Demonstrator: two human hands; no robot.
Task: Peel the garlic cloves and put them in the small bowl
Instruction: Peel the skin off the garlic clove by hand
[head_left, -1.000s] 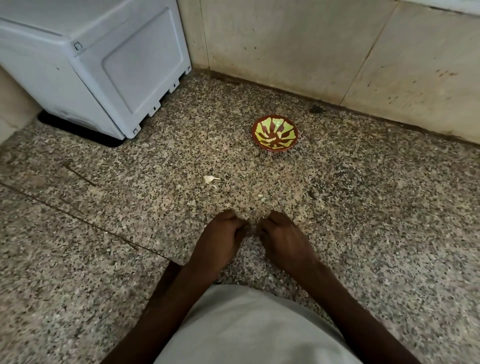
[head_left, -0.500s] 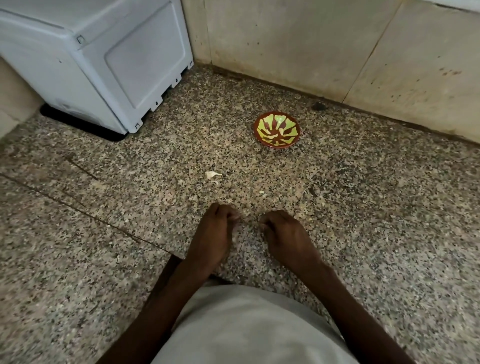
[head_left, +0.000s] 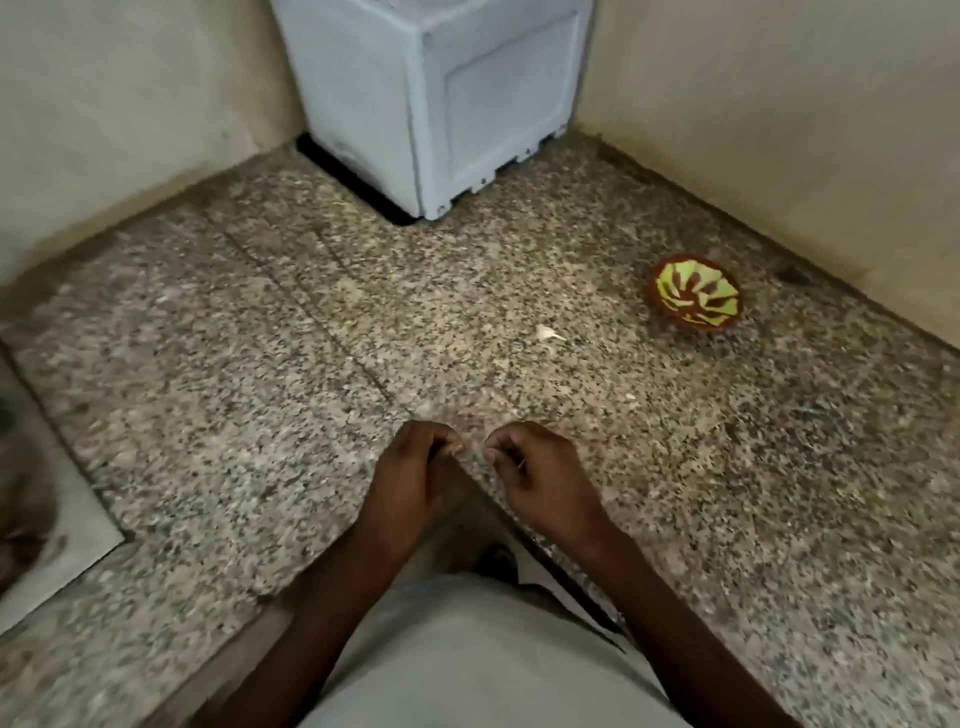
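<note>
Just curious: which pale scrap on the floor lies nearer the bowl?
The larger white garlic piece, left of the bowl; the tiny fleck lies farther off.

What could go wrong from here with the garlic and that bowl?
1. The small bowl sits far off to the right of both hands, so a peeled clove could drop in transfer.
2. The pale garlic piece and small scraps lie loose on the speckled granite counter, where they are easy to overlook.
3. Whatever the curled fingers hold is hidden; I cannot confirm a clove.
</note>
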